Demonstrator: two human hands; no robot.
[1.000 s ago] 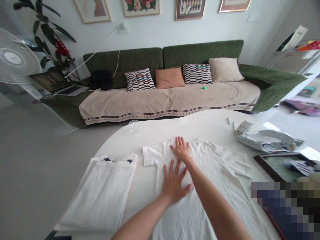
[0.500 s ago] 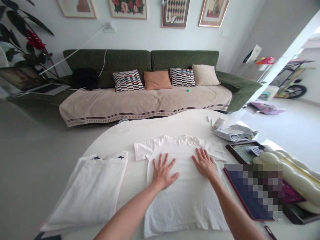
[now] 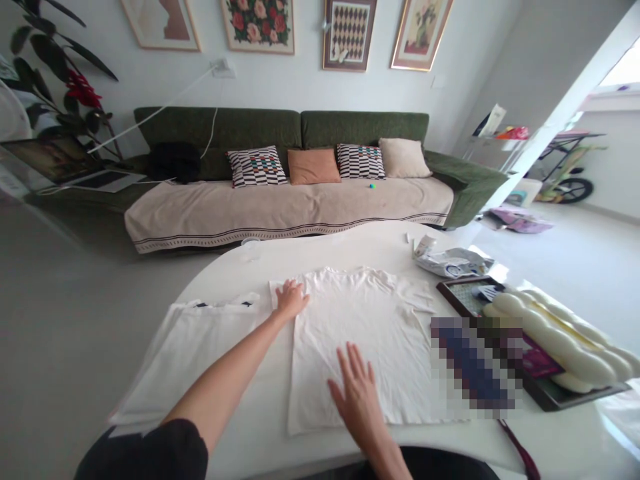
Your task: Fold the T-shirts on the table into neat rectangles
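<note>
A white T-shirt (image 3: 380,333) lies spread on the white table, its neckline toward the sofa and its hem toward me. My left hand (image 3: 291,300) rests on its left sleeve near the shoulder, palm down with the fingers slightly bent and apart. Over the lower middle of the shirt is my right hand (image 3: 358,390), fingers stretched out; whether it touches the cloth I cannot tell. To the left, a folded white garment (image 3: 200,347) with small dark marks along its far edge lies partly behind my left forearm.
On the right of the table (image 3: 340,240) are a dark tray (image 3: 560,400) holding a puffy cream item (image 3: 555,333), a blurred dark blue flat item (image 3: 470,367) and a silver package (image 3: 455,262). A clear cup (image 3: 251,248) stands near the far left edge. Beyond is a green sofa (image 3: 365,127).
My left hand has moved up and left from the shirt's chest to its sleeve. My right hand has come down and left toward the hem. The view has shifted slightly.
</note>
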